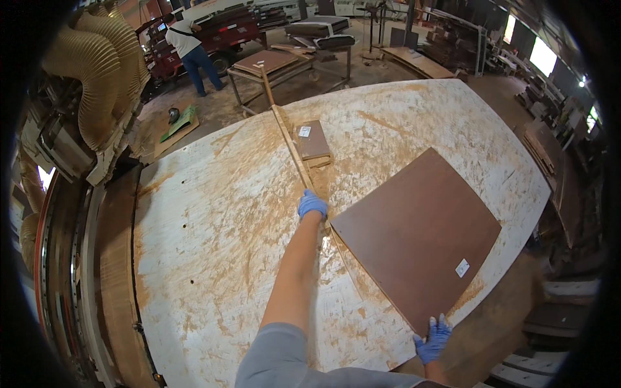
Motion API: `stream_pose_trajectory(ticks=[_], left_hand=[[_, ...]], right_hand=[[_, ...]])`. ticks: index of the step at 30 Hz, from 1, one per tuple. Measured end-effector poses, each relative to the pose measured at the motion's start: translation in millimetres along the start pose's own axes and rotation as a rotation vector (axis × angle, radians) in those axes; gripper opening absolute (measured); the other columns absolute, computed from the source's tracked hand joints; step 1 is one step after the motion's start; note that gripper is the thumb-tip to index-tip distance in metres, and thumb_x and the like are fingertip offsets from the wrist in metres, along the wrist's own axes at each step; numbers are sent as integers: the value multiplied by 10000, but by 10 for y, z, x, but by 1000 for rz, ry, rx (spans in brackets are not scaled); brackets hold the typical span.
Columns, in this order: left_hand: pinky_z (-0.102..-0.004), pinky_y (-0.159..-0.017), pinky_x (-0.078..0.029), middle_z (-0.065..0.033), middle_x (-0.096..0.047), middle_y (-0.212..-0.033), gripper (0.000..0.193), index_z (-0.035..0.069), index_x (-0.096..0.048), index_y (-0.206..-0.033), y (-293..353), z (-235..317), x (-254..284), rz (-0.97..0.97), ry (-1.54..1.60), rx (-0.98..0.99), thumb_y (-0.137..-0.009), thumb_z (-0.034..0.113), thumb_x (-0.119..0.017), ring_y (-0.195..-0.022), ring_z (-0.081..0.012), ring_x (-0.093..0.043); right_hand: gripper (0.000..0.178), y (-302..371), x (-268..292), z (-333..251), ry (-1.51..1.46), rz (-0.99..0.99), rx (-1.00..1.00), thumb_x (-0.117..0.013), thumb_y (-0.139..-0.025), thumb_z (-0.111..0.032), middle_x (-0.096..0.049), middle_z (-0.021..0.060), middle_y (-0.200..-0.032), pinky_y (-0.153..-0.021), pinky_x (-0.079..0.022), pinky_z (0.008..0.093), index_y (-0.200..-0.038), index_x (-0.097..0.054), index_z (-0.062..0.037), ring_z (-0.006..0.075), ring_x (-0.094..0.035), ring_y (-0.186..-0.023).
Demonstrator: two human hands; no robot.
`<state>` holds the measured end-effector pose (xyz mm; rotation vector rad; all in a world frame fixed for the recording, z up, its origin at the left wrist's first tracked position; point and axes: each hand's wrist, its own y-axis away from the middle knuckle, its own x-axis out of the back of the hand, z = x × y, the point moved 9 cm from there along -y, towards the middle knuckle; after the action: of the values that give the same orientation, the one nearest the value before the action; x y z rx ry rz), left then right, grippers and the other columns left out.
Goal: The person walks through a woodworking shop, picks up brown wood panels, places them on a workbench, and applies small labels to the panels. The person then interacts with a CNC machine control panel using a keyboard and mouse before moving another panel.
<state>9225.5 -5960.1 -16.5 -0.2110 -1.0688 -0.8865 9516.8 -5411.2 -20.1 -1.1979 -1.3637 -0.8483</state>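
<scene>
My left hand [312,205], in a blue glove, is closed on the near end of a long, narrow wooden strip [289,141]. The strip runs away from me across a dusty white tabletop [220,258] and past its far edge. My right hand [435,339], also gloved in blue, lies at the near corner of a large brown panel [420,233], its fingers spread against the edge. A white label [462,268] is stuck on the panel. To the right of the strip is a smaller brown board [314,140] with its own label.
Sawdust is smeared over the tabletop. A ribbed hose [97,71] hangs at the upper left beside machinery. Beyond the far edge stand a metal-framed table [268,61] with boards and a person [189,48] by a red vehicle [226,39]. Board stacks [546,152] line the right side.
</scene>
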Motion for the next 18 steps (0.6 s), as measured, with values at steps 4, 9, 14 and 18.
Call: stream_pose_trajectory(ticks=[4,9,14,18], left_hand=[[-448,-926,-452,-287,-543,-1194,557,-10,-416,-1234,-73,286,-117,-86,142,-41,-797,269,-619,-1113,-408,-550],[-437,-944,-425,-292,-522,-1239,626,-28,-423,-1266,-49,-198,26,53,401,-146,-850,419,-562,-1131,-428,-527],[-388,-993,-392,-289,-488,-1282,666,-41,-389,-1335,454,-1193,351,49,388,-255,-855,374,-589,-1186,-400,-493],[-390,-959,-418,-237,-515,-1268,594,1,-433,-1312,1120,-2131,875,195,190,-320,-864,353,-600,-1154,-372,-518]], right_hand=[[789,-49,121,715,81,-38,-113,-673,-710,-456,-308,221,-1453,-1094,-158,581,-1348,-416,-69,377,-330,-1320],[747,-176,216,1031,52,-80,-131,-659,-725,-204,-319,191,-1461,-1108,-213,487,-1393,-363,-45,348,-343,-1320],[726,-89,137,1048,-65,67,-166,-619,-740,-199,-293,212,-1469,-1103,-235,462,-1393,-355,-24,367,-311,-1340],[706,-96,102,1020,-107,169,-164,-594,-748,-180,-296,222,-1465,-1103,-249,440,-1392,-356,-20,376,-304,-1343]])
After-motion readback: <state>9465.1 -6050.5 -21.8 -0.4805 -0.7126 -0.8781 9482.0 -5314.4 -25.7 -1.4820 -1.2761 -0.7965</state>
